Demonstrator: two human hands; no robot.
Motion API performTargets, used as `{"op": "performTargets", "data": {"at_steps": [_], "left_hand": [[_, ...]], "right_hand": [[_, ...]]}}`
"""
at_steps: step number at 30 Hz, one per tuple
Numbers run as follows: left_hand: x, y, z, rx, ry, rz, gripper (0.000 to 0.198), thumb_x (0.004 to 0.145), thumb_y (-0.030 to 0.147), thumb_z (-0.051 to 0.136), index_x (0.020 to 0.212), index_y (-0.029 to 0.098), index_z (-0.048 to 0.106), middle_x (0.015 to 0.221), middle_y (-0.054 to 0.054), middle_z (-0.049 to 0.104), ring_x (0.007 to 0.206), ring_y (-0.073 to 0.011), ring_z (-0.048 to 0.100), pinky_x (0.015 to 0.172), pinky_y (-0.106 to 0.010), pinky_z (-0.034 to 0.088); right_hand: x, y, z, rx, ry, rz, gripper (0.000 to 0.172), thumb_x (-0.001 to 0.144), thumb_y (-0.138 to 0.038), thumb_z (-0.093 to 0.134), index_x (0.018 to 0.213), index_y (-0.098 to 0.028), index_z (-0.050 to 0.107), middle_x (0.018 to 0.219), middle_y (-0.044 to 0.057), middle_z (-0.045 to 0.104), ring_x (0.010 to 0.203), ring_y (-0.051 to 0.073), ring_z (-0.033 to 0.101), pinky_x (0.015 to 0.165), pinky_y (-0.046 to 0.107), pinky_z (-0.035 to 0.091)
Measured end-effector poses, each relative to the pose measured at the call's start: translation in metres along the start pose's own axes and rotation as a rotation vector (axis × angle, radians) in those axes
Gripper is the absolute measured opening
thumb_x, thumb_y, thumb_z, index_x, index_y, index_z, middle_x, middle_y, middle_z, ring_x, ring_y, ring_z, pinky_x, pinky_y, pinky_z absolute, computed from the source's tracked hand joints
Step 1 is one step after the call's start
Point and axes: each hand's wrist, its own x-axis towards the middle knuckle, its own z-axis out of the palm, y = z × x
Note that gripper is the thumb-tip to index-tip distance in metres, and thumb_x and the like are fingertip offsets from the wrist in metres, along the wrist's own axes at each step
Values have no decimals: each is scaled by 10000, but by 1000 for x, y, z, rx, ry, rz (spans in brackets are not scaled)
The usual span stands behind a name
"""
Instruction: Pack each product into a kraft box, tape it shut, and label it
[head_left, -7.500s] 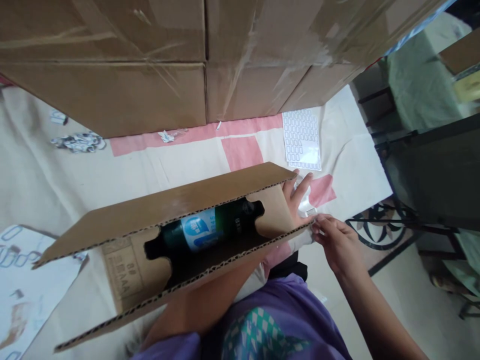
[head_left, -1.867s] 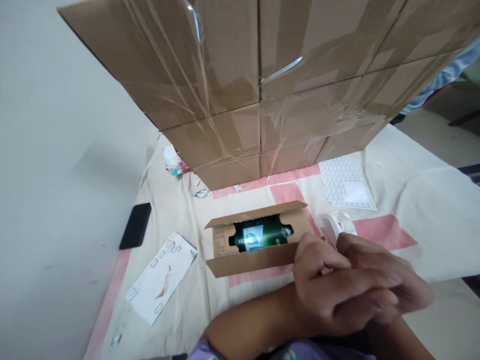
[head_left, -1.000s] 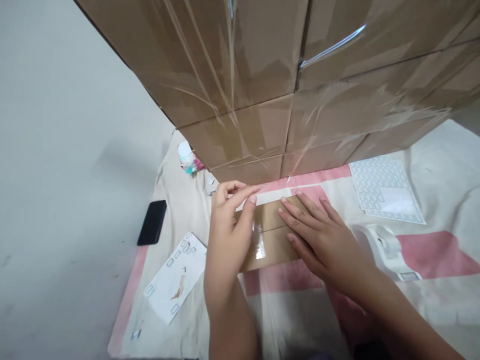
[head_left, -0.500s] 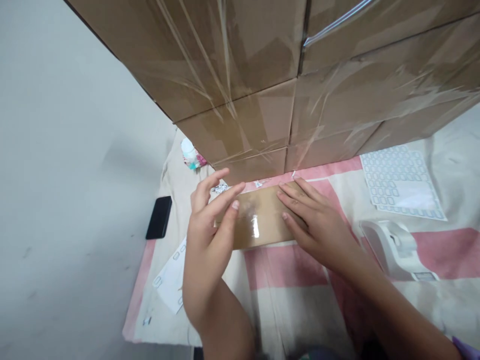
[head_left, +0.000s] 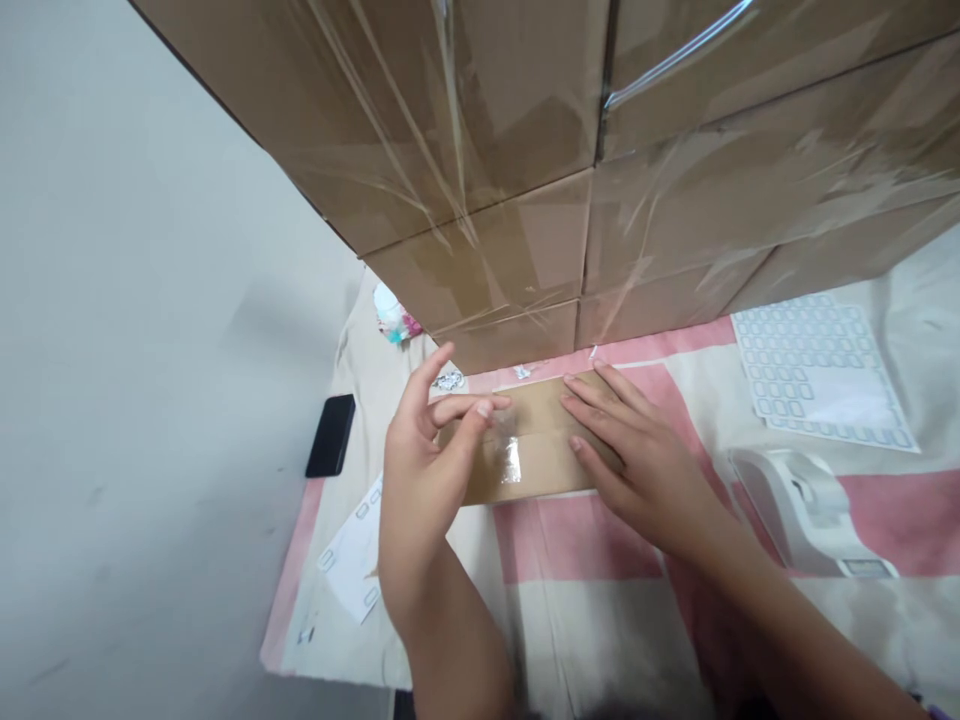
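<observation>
Lying spread and flat on the small cardboard box (head_left: pixel 536 440) near the far edge of the cloth (head_left: pixel 600 620), the right hand (head_left: pixel 637 470) pins the flaps shut so the open left hand (head_left: pixel 424 475) can press clear tape (head_left: pixel 511 462) across the seam.

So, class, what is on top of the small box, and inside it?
On the box rest the left hand, right hand and a clear tape strip; it is shut, hiding the inside.
</observation>
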Motion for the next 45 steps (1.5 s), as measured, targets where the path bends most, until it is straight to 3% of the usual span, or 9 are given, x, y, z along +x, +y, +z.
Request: {"op": "performTargets", "data": {"at_steps": [3,6,13,19,24,31,37,41,45], "left_hand": [[1,1,0,62,10,3,250,937,424,735,1105,239,751,955,-41,814,989,-218,769,937,-349,598],[1,0,-4,79,-3,31,170,943,400,729,908,240,773,996,-34,804,973,-202,750,911,-332,580],[0,0,-13,231,-104,126,123,937,300,713,852,260,792,914,-11,743,857,-155,652,776,-276,521],[3,-1,-12,214,-126,22,357,902,295,729,1255,252,698,814,12,710,769,-142,644,773,-269,533],[7,-3,-14,298,-272,-32,159,924,323,671,844,206,744,844,-37,749,762,-165,675,707,-266,538],[9,-8,-19,275,-365,-102,202,914,369,688,799,216,754,784,-44,743,636,-150,635,555,-240,493],[8,-3,-18,205,-312,-216,261,897,451,711,802,209,733,483,39,489,446,-94,403,435,-214,317],[5,-1,-21,247,-308,-168,256,906,436,710,772,223,761,501,22,509,497,-118,446,476,-244,351],[2,-6,-30,325,-275,92,152,909,354,733,805,287,822,799,-37,677,768,-174,602,697,-305,493]], "right_hand": [[-1,0,-1,3,-3,6,408,1016,-269,527,1395,-170,641,1542,113,596,1549,367,403,1209,655,427],[-3,0,-1,3,-2,8,400,1018,-267,518,1386,-178,645,1539,108,600,1552,364,399,1206,647,431],[-3,-6,-2,-73,-45,74,395,1038,-309,478,1384,-214,642,1562,92,577,1561,374,378,1219,724,329],[-2,-9,0,-139,-36,147,400,1037,-322,469,1395,-262,638,1556,56,586,1561,406,366,1228,792,192],[-4,-8,0,-108,-35,150,403,1031,-329,477,1393,-260,640,1559,62,583,1542,418,390,1217,796,213],[-7,-8,-1,-99,-50,134,415,1037,-340,468,1408,-255,632,1583,78,554,1548,423,375,1210,813,206],[-7,-9,-2,-104,-57,128,417,1043,-345,460,1412,-247,626,1587,78,550,1548,426,374,1213,815,203],[-8,-8,-2,-105,-66,130,416,1043,-344,459,1413,-247,622,1591,82,545,1544,428,379,1209,817,207],[-8,-7,-2,-110,-82,128,428,1043,-352,464,1436,-257,604,1611,69,524,1546,428,372,1218,799,208]]}}
